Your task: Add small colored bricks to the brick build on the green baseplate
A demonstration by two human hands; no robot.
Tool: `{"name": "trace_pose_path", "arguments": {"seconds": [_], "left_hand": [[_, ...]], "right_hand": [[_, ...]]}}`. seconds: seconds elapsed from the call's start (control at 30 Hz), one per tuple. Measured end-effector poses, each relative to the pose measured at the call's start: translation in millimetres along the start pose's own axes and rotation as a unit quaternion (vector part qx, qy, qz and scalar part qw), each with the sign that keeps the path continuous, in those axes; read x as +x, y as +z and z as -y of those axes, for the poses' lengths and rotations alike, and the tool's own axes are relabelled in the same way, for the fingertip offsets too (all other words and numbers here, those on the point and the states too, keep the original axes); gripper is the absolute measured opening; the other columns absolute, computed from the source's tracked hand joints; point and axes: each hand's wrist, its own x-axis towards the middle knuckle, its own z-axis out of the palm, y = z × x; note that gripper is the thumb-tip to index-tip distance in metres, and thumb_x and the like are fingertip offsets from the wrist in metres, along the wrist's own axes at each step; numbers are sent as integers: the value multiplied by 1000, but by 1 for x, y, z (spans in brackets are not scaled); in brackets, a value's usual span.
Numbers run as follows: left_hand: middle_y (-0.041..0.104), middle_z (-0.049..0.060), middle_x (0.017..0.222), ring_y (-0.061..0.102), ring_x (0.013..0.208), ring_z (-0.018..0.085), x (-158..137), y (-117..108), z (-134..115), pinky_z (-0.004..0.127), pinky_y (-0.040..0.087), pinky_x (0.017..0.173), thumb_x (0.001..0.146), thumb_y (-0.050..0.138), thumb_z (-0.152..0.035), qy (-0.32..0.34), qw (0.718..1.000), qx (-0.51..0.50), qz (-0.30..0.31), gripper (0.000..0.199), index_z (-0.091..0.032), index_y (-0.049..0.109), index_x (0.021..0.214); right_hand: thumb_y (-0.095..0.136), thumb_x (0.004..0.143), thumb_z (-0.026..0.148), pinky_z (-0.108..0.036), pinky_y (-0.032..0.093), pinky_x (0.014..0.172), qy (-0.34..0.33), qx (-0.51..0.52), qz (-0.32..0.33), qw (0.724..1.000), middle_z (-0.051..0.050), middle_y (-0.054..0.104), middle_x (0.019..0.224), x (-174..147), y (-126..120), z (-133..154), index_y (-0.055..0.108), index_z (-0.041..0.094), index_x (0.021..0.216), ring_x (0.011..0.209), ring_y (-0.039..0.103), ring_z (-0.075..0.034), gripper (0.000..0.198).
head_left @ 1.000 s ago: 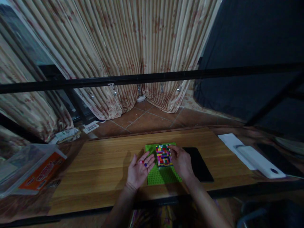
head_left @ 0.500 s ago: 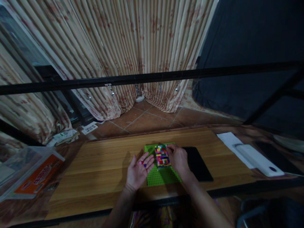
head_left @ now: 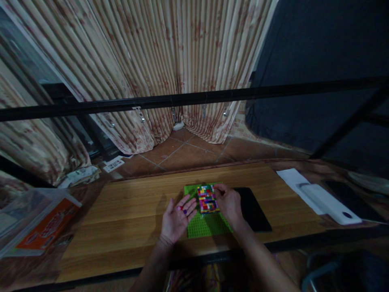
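A block of many small coloured toy bricks [head_left: 207, 198] sits on a green studded baseplate [head_left: 203, 227]. My left hand [head_left: 178, 219] lies palm up at the baseplate's left side, fingers spread, with a few tiny red, pink and purple bricks [head_left: 182, 210] resting on it. At the far right corner of the brick block, my right hand [head_left: 229, 202] has its thumb and fingers pinched together against the top. Whatever is between those fingertips is hidden.
A black flat pad [head_left: 253, 209] lies to the right, partly behind my right hand. The wooden board [head_left: 127, 219] carries the baseplate. A clear plastic box [head_left: 71, 198] stands at left; a white device [head_left: 332, 205] on paper lies at right. A black rail [head_left: 188, 99] crosses behind.
Both hands hold nearly the same places. My right fingertips stay at the block's far right corner, shifted only slightly. The whole view has drifted a little.
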Motion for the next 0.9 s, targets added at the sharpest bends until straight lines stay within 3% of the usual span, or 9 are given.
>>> {"name": "trace_pose_path", "arguments": {"seconds": [0.27,0.7,0.9], "left_hand": [[64,16,119,60,110,24,1,-1,0,40,38,102,91,40,-51,-2,1000,3,1,52,-12,57,123],[63,17,119,60,109,23,-1,2,0,39,38,101,92,39,-51,1,1000,1,-4,53,-10,56,122],[63,17,119,60,109,24,0,1,1,39,38,101,92,39,-51,3,1000,0,2,54,-9,56,123]], "right_hand": [[48,84,22,-27,46,71,-26,-23,-11,999,-6,72,85,-2,4,-3,72,19,87,76,66,-18,24],[45,87,23,-30,49,76,-49,77,-20,996,-7,70,89,-7,5,-8,71,18,92,81,65,-18,27],[42,85,16,-31,50,80,-81,60,-20,995,-8,69,91,-12,5,-7,70,17,95,85,64,-18,30]]}}
